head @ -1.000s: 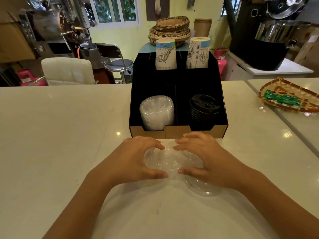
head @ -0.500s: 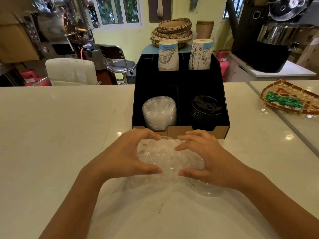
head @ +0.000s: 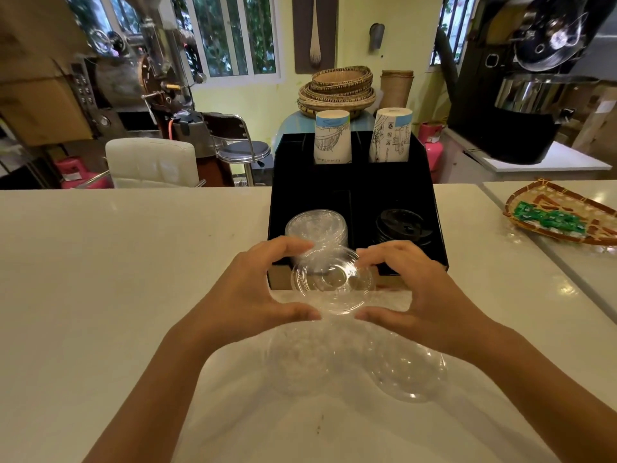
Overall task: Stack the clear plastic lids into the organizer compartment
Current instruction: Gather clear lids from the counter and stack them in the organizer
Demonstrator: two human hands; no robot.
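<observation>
My left hand [head: 253, 292] and right hand [head: 430, 295] pinch a lid [head: 332, 284] by its rim, flat, just short of the organizer [head: 434, 208]; its stack [head: 315, 227] lies straight ahead.

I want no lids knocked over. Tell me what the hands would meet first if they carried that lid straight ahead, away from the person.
Likely the organizer's cardboard front lip, then the stack of clear lids behind it. The left hand and right hand hold the lid about there; height is unclear.
</observation>
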